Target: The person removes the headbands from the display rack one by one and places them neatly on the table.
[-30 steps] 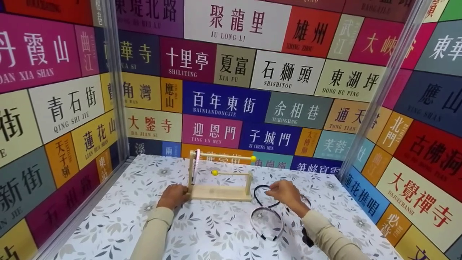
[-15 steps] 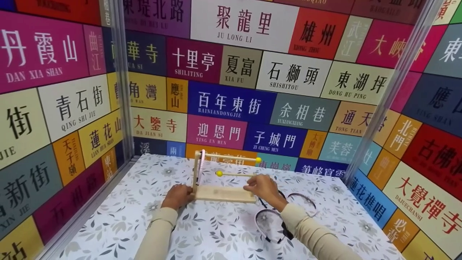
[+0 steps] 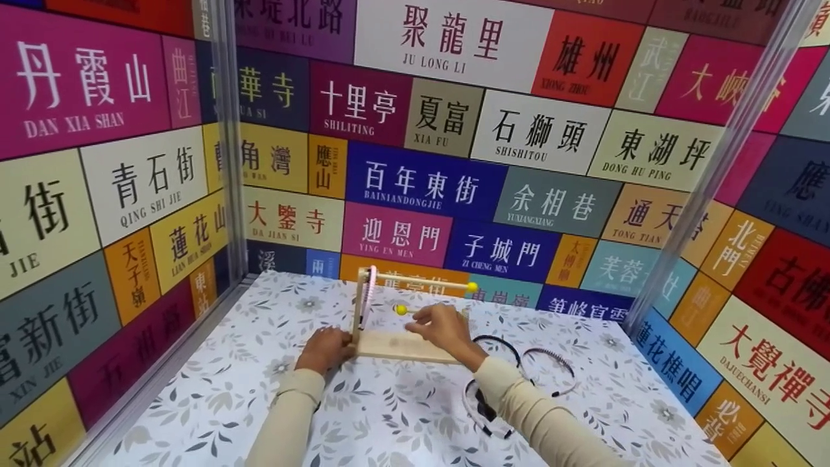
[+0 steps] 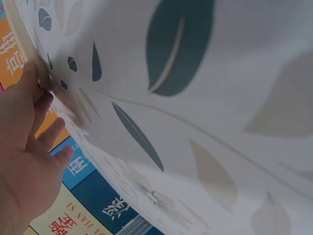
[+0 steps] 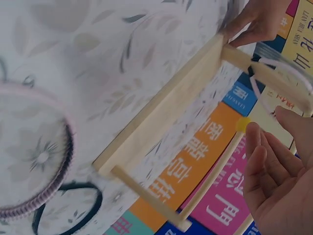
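Note:
A wooden stand (image 3: 399, 347) with two horizontal pegs sits on the table. A pink headband (image 3: 369, 292) hangs from its upper peg, beside the left post. My left hand (image 3: 326, 349) grips the base's left end; the left wrist view shows thumb and forefinger of the left hand (image 4: 27, 142) at the wood's edge. My right hand (image 3: 446, 332) is in front of the lower peg, close to its yellow ball end (image 3: 401, 310). In the right wrist view, the right hand (image 5: 279, 176) has loosely bent fingers and a separated thumb, with nothing between them.
To the right of the stand lie a black headband (image 3: 506, 342), a dark-toothed headband (image 3: 551, 355) and a pink headband with dark teeth (image 5: 68, 147), partly behind the right forearm in the head view. Printed wall panels (image 3: 421, 175) enclose the leaf-patterned table (image 3: 382, 415).
My right hand has moved left from above the loose headbands, past the stand's right post, to the lower peg's ball end. The left hand stays at the base. The head view has shifted slightly.

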The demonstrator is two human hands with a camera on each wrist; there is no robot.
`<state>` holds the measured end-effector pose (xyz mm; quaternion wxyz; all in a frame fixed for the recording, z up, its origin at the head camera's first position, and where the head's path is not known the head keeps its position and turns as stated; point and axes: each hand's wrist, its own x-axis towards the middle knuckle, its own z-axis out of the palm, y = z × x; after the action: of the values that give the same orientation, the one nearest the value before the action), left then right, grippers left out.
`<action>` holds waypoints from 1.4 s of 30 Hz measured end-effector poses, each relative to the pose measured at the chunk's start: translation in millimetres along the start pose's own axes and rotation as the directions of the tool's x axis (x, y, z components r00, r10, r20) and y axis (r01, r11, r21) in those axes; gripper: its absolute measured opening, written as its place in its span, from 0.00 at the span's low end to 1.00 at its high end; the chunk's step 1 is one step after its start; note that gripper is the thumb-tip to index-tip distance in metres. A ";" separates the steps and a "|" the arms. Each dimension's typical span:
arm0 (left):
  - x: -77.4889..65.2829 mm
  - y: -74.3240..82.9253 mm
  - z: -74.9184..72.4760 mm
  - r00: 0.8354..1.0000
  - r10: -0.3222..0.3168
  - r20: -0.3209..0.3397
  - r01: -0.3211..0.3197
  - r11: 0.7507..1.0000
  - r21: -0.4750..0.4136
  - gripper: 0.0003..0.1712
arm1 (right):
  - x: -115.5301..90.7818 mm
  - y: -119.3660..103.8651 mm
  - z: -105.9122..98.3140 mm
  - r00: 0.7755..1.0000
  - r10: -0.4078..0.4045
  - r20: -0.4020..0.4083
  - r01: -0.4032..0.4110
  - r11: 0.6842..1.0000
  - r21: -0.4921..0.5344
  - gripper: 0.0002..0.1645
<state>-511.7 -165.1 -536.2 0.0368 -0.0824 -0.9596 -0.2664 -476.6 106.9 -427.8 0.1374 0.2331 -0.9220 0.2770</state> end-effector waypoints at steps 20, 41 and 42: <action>-0.7 0.7 1.4 1.000 -0.023 0.008 0.023 0.999 -0.045 0.06 | 36.9 -49.5 50.6 0.994 0.069 -0.088 -0.071 0.997 -0.019 0.23; 0.5 -8.4 3.8 0.994 0.083 -0.064 -0.080 0.996 0.043 0.03 | 47.5 -61.4 54.3 0.993 0.048 -0.112 -0.049 0.999 -0.013 0.09; 0.8 -8.6 3.5 0.995 0.078 -0.062 -0.076 0.996 0.037 0.03 | 47.5 -61.2 53.5 0.993 0.047 -0.112 -0.050 0.999 -0.016 0.09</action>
<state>-514.1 -170.4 -543.5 0.0790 -0.1102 -0.9585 -0.2508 -492.8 14.2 -425.5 0.1839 0.1935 -0.9209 0.2840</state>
